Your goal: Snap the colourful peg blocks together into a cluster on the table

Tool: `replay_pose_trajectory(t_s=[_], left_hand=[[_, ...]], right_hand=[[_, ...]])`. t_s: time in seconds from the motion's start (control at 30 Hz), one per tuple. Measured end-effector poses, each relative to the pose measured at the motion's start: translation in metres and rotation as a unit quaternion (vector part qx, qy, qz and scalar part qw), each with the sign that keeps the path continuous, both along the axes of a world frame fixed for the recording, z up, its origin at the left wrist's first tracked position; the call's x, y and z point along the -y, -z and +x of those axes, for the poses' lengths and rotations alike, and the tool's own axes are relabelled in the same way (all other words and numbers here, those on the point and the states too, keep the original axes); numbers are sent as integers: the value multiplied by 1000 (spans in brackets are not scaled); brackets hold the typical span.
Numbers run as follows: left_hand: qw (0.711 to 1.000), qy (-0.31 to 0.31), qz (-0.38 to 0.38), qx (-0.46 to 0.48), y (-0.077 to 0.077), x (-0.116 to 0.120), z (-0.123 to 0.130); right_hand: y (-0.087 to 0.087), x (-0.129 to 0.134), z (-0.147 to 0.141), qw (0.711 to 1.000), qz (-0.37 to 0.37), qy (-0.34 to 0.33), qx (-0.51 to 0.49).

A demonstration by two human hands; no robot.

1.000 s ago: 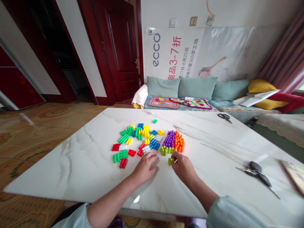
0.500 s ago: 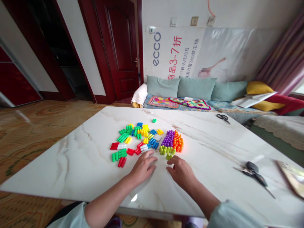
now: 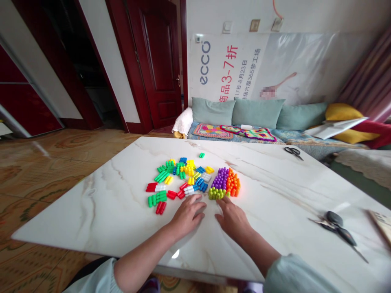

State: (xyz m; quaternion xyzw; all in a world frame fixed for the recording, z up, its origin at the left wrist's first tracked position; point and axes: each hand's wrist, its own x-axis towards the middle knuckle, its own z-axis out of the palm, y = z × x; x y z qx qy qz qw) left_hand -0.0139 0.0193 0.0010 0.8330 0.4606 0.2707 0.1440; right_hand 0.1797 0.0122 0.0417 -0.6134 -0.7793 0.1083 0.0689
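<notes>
My left hand (image 3: 188, 215) rests low over the table just in front of the loose coloured blocks, thumb apart from the fingers, holding nothing. My right hand (image 3: 232, 216) is open too, its fingertips at the near side of some lime-green blocks (image 3: 216, 193). Those blocks sit in a tight cluster with purple blocks (image 3: 220, 178) and orange blocks (image 3: 233, 183), mostly standing with rounded ends up. Left of the cluster lie scattered bullet-shaped plastic blocks, among them red blocks (image 3: 161, 208), green blocks (image 3: 157, 198), white blocks (image 3: 189, 190) and yellow blocks (image 3: 190, 165).
The white marble-patterned table (image 3: 116, 203) carries black scissors (image 3: 293, 151) at the far right. Keys with a black fob (image 3: 334, 219) and a board-like object (image 3: 380, 226) lie at the right. A sofa with green cushions (image 3: 258, 112) stands beyond.
My right fingers have moved forward, and the small lime-green piece that stood apart is now up against the lime-green row. My left hand stays much the same. The view has shifted slightly.
</notes>
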Motion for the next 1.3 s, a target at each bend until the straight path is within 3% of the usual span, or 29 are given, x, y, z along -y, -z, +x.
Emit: replay_pose_trajectory(t_s=[0.17,0.33,0.47,0.57,0.7,0.87,1.07,1.3], left_hand=[[998,-2,45,33,-7,-5,-9],[988,-87,116,57,-22,-50,-22],[992,-88,60,-73,-33,-98,-14],[987,-90,18,-129,-38,-121,-1],[976,-127,-33,-174,-40,-131,11],[962,-165,-75,-203,-41,-131,7],[969,-147,-70,-186,-46,-140,-4],[978,-98,-21,-185,-46,-175,-6]], right_hand=[[-11,8,-9,1000,-15,-12,6],[-25,18,-19,998,-10,-51,-22],[-28,21,-24,998,-14,-63,-27],[-28,21,-24,998,-24,-63,-19],[-30,21,-24,998,-28,-63,-13],[-31,23,-26,997,-25,-72,-23],[-35,27,-28,996,-34,-84,-17],[-30,33,-33,993,-32,-115,-21]])
